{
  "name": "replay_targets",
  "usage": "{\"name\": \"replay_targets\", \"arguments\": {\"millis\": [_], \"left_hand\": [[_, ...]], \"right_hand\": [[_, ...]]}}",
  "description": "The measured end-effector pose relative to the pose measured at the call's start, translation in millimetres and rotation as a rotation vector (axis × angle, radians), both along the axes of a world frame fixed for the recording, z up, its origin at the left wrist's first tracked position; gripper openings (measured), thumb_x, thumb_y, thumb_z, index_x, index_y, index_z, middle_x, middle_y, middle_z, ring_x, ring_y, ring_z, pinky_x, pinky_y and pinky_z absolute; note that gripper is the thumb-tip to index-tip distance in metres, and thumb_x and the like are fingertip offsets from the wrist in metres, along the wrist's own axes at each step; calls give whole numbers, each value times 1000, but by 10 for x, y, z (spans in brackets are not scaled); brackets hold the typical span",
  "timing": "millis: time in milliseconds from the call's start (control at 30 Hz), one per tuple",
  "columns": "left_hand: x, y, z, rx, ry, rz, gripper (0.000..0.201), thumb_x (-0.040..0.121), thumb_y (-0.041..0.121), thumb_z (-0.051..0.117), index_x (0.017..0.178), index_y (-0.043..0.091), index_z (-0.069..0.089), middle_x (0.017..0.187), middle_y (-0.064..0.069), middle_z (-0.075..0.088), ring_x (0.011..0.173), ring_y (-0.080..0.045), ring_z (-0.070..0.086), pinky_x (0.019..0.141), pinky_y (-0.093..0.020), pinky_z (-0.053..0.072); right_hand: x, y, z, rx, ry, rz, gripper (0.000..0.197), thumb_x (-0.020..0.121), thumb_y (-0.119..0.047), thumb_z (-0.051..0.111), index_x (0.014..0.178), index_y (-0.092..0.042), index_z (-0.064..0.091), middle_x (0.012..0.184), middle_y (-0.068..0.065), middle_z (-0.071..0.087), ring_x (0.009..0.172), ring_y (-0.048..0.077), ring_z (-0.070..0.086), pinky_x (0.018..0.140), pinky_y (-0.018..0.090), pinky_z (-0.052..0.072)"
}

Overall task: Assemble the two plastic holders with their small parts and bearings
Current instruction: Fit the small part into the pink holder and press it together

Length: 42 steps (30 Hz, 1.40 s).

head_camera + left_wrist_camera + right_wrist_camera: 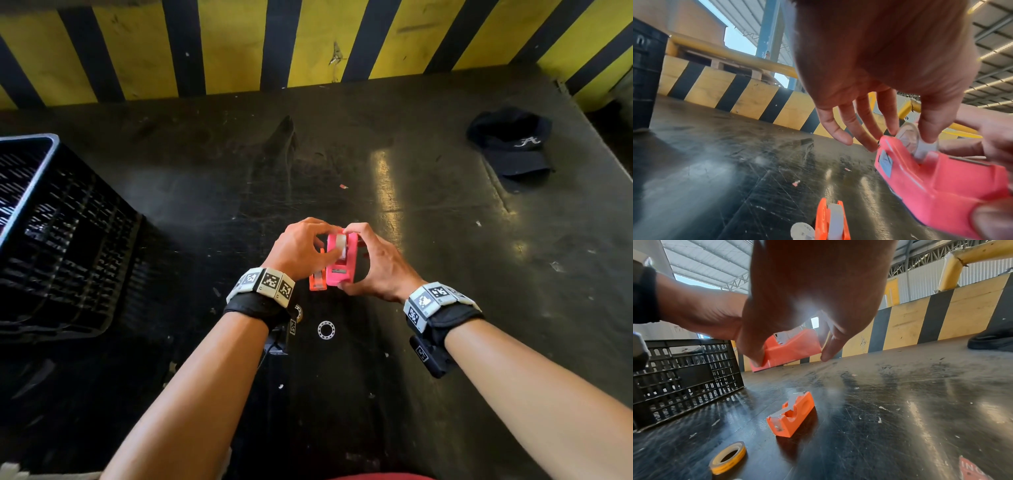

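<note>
Above the black table, my right hand (pixel 359 257) grips the pink holder (pixel 337 274) by its two ends, thumb at the near end. A clear plastic roll (pixel 908 139) sits in the holder's top slot, and my left hand (pixel 337 240) pinches it between thumb and forefinger. A smaller orange holder (pixel 791 413) with a roll in it stands on the table just left of the pink one. One ring bearing (pixel 325 329) lies on the table below my hands. A second ring (pixel 298 312) is half hidden behind my left wristband.
A black slatted crate (pixel 61 240) stands at the left. A dark cap (pixel 513 147) lies at the far right. A yellow and black striped barrier (pixel 308 44) closes the far edge. A yellow tape ring (pixel 728 456) lies near the orange holder.
</note>
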<state>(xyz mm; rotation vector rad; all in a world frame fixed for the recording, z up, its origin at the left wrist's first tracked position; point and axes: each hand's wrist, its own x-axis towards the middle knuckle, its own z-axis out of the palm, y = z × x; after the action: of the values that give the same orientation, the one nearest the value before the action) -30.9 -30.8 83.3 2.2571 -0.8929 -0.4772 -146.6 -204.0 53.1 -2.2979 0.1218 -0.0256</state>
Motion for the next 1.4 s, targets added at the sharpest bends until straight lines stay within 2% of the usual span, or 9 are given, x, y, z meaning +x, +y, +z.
{"name": "replay_targets", "arguments": {"millis": [100, 233, 400, 600, 733, 867, 1067, 1233, 1400], "left_hand": [[-35, -3, 21, -75, 69, 52, 53, 81, 29, 85, 128, 30, 60, 125, 6, 69, 85, -7, 76, 80, -33, 64], [-53, -5, 38, -67, 83, 61, 30, 85, 26, 81, 111, 27, 66, 117, 0, 72, 86, -8, 77, 73, -30, 65], [-33, -9, 58, -71, 102, 73, 18, 96, 26, 69, 114, 23, 70, 107, -1, 76, 83, -7, 75, 66, -20, 60], [12, 8, 94, -97, 117, 110, 19, 100, 19, 57, 118, 21, 65, 119, 4, 73, 88, -11, 75, 80, -32, 63], [4, 55, 129, -110, 141, 60, 28, 95, 18, 68, 121, 22, 61, 126, 5, 69, 84, -3, 75, 70, -23, 63], [-15, 109, 140, -84, 127, 2, 47, 84, 19, 82, 124, 25, 58, 129, 5, 66, 90, -5, 75, 72, -23, 64], [-30, 105, 172, -76, 45, 9, 34, 86, 25, 81, 115, 28, 64, 118, 7, 72, 85, -4, 76, 78, -29, 65], [-37, 65, 172, -47, -51, 54, 16, 90, 33, 75, 105, 30, 71, 91, 7, 79, 76, -2, 76, 75, -34, 65], [-43, 18, 170, -66, -87, 22, 8, 92, 29, 73, 97, 23, 75, 135, 4, 65, 91, -9, 74, 83, -40, 64]], "right_hand": [[6, -3, 25, 11, -6, -1, 95, 62, -32, 94, 138, -29, 38, 118, -3, 59, 101, 19, 61, 82, 29, 48], [8, -30, 48, -17, 0, 10, 88, 63, -34, 94, 133, -29, 42, 118, -3, 58, 101, 16, 58, 81, 26, 43], [15, -39, 50, -34, 11, 16, 85, 63, -35, 93, 132, -27, 43, 114, -6, 56, 99, 16, 58, 75, 16, 39], [70, -43, 81, -53, 27, 42, 84, 62, -41, 92, 130, -28, 44, 116, 1, 57, 101, 19, 58, 83, 32, 47], [110, -48, 132, -88, 32, 62, 87, 63, -41, 93, 134, -25, 46, 124, 2, 55, 105, 19, 58, 86, 29, 45], [135, -37, 180, -91, 44, 83, 88, 64, -45, 90, 134, -30, 40, 119, 3, 58, 103, 21, 60, 84, 33, 51], [134, -28, 201, -117, 61, 76, 85, 63, -38, 93, 132, -26, 44, 122, 0, 55, 104, 18, 57, 83, 27, 43], [133, -26, 215, -122, 69, 68, 86, 62, -37, 94, 131, -25, 44, 123, 1, 55, 105, 17, 56, 85, 29, 46], [124, -34, 201, -139, 84, 56, 87, 63, -40, 92, 133, -29, 43, 125, 1, 56, 108, 19, 57, 85, 27, 43]]}}
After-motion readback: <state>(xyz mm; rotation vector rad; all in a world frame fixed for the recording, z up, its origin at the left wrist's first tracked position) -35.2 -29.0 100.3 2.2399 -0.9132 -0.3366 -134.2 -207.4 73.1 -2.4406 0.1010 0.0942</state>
